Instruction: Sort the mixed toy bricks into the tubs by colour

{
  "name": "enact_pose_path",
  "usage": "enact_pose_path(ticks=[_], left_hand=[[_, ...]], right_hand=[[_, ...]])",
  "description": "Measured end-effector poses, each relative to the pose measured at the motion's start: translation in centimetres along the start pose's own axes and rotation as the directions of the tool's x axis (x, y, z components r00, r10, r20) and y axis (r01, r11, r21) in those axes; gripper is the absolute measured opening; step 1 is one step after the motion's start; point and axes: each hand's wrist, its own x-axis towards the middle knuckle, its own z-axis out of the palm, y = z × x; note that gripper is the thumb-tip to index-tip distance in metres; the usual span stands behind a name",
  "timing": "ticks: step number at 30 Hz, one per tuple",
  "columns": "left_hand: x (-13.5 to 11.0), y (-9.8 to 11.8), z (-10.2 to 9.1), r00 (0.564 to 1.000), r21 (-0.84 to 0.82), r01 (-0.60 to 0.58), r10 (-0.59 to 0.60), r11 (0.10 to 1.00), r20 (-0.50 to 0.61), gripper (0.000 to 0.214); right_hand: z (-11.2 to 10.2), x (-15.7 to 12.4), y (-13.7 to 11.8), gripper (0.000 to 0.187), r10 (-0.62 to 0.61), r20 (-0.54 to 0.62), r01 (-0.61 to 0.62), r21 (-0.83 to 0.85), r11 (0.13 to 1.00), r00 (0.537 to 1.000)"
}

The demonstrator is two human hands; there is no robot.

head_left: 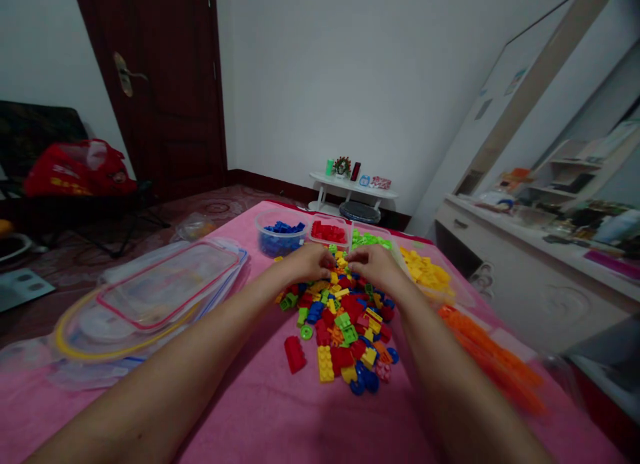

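Note:
A mixed heap of plastic building bricks point(345, 311) in red, yellow, green, blue and orange lies on a pink cloth point(260, 391). At its far end my left hand point(311, 261) reaches in from the left, its fingers curved and apart among the bricks. Opposite it, my right hand point(376, 264) also touches the heap, fingers bent with a gap to the thumb. I make out no brick held in either hand. Just beyond are a round tub of blue bricks point(281, 232), a box of red bricks point(329, 231) and green bricks point(371, 239).
Yellow bricks point(427, 271) fill a clear container at the right, with orange pieces point(490, 357) nearer me. Stacked clear lids point(170, 284) lie on the left. Further off stand a low white shelf point(353, 184), a dark door point(155, 84) and a white cabinet point(545, 264).

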Motion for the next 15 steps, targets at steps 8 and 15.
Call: enact_pose_path(ticks=[8,15], left_hand=[[-0.2,1.0,2.1,0.990,0.100,-0.138,0.136,0.985,0.026,0.024],[-0.3,1.5,2.3,1.000,0.101,0.016,-0.017,0.995,0.011,0.021]], right_hand=[[1.6,-2.6,-0.5,0.019,-0.018,0.304,0.029,-0.033,0.999,0.952],[1.7,-2.9,-0.3,0.015,0.045,0.191,-0.026,-0.103,0.994,0.981]])
